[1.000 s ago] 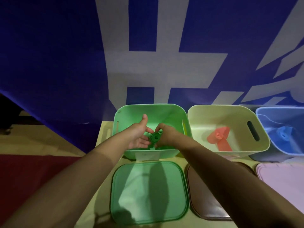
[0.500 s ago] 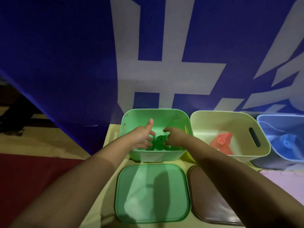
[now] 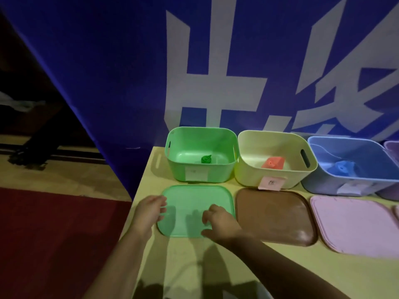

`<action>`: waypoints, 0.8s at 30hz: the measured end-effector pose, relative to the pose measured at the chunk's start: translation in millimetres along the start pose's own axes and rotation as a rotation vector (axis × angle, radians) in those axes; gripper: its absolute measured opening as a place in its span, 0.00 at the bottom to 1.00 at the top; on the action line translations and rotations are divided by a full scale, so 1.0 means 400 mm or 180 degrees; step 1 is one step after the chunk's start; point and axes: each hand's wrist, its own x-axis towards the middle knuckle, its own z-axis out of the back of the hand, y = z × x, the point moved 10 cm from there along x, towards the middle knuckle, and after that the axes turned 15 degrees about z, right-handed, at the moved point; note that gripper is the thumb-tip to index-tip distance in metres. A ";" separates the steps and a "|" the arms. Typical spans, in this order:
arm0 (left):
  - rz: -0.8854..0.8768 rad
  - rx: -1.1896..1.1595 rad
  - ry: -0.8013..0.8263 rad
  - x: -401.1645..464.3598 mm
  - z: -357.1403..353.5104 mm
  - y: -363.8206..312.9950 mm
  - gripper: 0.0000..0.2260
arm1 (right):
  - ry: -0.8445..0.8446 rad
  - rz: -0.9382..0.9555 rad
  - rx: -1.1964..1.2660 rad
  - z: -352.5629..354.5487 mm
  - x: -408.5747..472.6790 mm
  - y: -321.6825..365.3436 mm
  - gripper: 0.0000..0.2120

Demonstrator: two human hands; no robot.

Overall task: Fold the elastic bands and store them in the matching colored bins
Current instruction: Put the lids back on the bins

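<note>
- The green band [image 3: 206, 159] sits rolled on the floor of the green bin [image 3: 183, 169], a little toward the near wall; it looks stored, so that colour seems done.
- A red band [image 3: 273, 163] lies in the cream bin [image 3: 248, 169], and a blue band [image 3: 342, 168] in the blue bin [image 3: 319, 175]; a purple bin [image 3: 391, 147] shows only at the right edge.
- The green lid [image 3: 194, 195] lies flat on the table [image 3: 280, 266] just in front of its bin, long axis running left to right; a likely next move is lifting it onto the bin, away from the person.
- The left hand [image 3: 150, 212] is at the lid's left edge, fingers loosely spread over it and holding nothing.
- The right hand [image 3: 218, 221] rests over the lid's near right part, fingers slightly curled down toward it; whether they touch it I cannot tell. Both hands are about equally near the lid.
- A brown lid [image 3: 274, 214] and a pink lid [image 3: 354, 225] lie to the right.
- Each bin's front carries a paper label [image 3: 196, 172]; the print is too small to read. The blue backdrop [image 3: 108, 72] bears large white characters, cut off.
</note>
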 end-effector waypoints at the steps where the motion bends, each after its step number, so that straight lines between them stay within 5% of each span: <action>1: 0.0168 0.0009 -0.0044 0.007 0.011 0.055 0.06 | 0.0124 -0.0084 -0.0066 -0.034 -0.015 -0.004 0.16; 6: 0.1144 -0.0993 0.0240 0.028 0.032 0.256 0.19 | 0.0251 -0.0392 -0.0338 -0.118 -0.061 -0.015 0.12; 10: 0.1252 -0.1515 0.0656 0.029 0.023 0.273 0.19 | -0.0112 -0.0512 -0.0556 -0.108 -0.072 -0.012 0.14; 15: 0.0563 -0.0197 0.0410 0.012 0.045 0.232 0.22 | -0.0507 -0.0038 -0.0475 -0.066 -0.074 0.043 0.18; 19: -0.0724 0.1340 -0.0275 -0.008 0.082 0.148 0.26 | -0.1298 0.0162 0.0320 0.042 -0.094 0.051 0.13; 24: -0.1736 0.1443 -0.0579 -0.093 0.090 0.021 0.15 | -0.1559 0.0368 0.1192 0.172 -0.130 0.060 0.20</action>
